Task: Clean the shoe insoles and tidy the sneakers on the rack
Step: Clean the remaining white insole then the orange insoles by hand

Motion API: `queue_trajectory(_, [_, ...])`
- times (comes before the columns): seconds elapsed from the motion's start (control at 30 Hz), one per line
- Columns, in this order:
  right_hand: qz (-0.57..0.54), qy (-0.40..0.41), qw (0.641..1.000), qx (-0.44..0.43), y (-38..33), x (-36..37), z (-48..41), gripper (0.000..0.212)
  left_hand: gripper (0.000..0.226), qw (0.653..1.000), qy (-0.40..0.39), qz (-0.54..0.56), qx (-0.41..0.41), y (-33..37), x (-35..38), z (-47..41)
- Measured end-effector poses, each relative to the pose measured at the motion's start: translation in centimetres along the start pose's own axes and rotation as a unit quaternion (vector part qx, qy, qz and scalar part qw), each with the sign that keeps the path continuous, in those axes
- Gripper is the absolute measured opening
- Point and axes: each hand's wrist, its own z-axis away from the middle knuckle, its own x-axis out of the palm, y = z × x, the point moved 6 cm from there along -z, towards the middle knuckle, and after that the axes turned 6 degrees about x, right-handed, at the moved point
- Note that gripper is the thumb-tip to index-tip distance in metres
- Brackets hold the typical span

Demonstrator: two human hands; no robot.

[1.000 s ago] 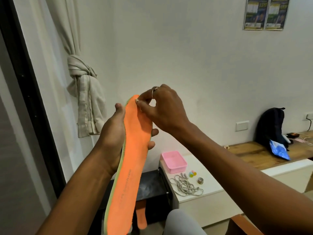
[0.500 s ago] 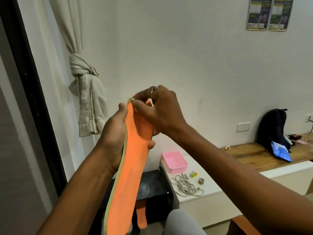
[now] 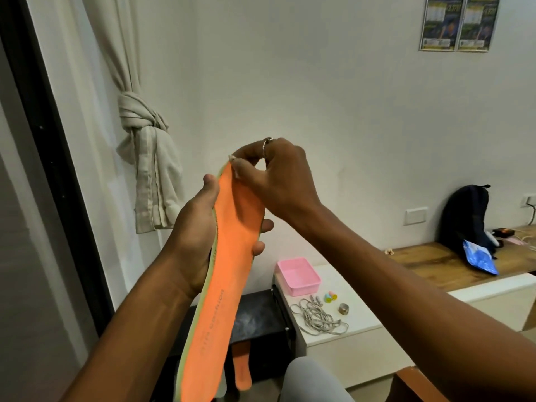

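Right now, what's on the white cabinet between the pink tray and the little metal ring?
Small pink, blue and yellow-green pieces lie between the pink tray and the metal ring on the white cabinet, seen in the head view.

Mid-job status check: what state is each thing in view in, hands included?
orange insole: upright, toe end up, held by both hands.
left hand: grips the insole's middle.
right hand: pinches its toe tip.
second insole: low by the black stand, partly hidden.
pink tray: open, looks empty.
laces: loose tangle beside the tray.
curtain: knotted.
backpack: upright.
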Motion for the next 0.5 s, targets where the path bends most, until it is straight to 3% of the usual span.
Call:
queue_trajectory(0.13, [-0.014, -0.014, 1.0, -0.023, -0.7, 0.3, 1.0, 0.009, 0.067, 1.0, 0.019, 0.011, 0.003, 0.0, 0.0, -0.1])
queue_trajectory(0.27, [-0.058, -0.097, 0.99, -0.083, -2.8, 0.7, 5.1, 0.006, 0.091, 0.998, 0.044, 0.05, -0.004, 0.6, -0.7, -0.2])
queue_trajectory(0.4, [-0.109, -0.192, 0.97, -0.101, -3.1, 0.6, 7.3, 0.007, 0.096, 0.998, 0.055, 0.018, 0.002, 1.1, -1.6, -0.4])
queue_trajectory(0.5, [-0.073, -0.166, 0.976, -0.122, -2.9, 0.9, 7.2, 0.006, 0.093, 0.999, 0.047, 0.025, 0.009, 1.0, -1.4, -0.5])
